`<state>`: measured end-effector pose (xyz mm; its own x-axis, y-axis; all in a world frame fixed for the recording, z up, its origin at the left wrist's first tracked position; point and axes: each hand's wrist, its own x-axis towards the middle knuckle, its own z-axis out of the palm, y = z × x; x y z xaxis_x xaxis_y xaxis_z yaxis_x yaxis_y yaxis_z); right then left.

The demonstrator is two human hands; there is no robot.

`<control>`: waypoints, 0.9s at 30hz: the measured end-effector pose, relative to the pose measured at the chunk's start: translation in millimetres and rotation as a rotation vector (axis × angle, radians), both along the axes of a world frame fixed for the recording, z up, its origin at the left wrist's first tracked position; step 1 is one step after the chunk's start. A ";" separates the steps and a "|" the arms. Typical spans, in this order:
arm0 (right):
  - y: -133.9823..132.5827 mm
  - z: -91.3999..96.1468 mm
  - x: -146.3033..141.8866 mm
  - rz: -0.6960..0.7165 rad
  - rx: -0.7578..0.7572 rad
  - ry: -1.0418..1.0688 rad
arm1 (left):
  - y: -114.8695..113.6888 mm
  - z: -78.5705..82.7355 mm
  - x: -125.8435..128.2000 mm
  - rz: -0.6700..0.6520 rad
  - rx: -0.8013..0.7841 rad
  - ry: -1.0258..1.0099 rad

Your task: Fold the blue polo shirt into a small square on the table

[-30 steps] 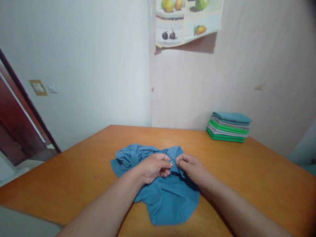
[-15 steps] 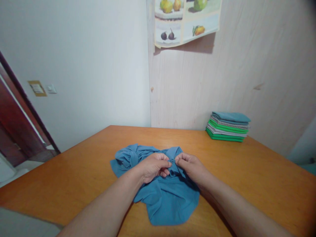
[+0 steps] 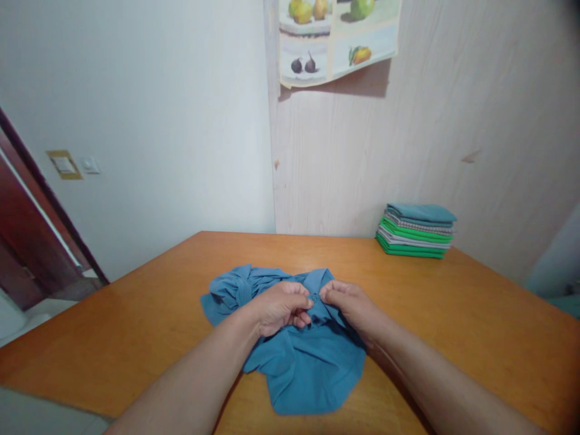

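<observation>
A crumpled blue shirt lies on the orange wooden table in front of me. My left hand and my right hand meet over its collar area. Both pinch the fabric at a small button between their fingertips. The fingers of both hands are curled closed on the cloth. A bunched part of the shirt spreads to the left of my left hand.
A stack of folded cloths, green, grey and blue, sits at the table's far right against the wood-panel wall. A fruit poster hangs above. A dark doorway is at the left, beyond the table edge.
Both hands stay pinched at the shirt's button with only slight finger movement. The view has shifted a little to the right.
</observation>
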<state>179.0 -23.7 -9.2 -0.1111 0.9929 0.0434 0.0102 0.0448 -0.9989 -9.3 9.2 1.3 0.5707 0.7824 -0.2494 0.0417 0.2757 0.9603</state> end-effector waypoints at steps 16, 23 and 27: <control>0.3 -2.8 3.9 0.017 -0.051 0.077 | -1.7 3.0 -2.3 -0.028 -0.026 -0.047; 0.0 -2.5 2.6 0.010 -0.057 0.075 | -1.7 2.0 -1.1 -0.020 -0.004 -0.038; -0.3 -0.8 2.0 0.011 -0.052 0.068 | -1.5 0.9 -0.3 -0.021 0.013 -0.029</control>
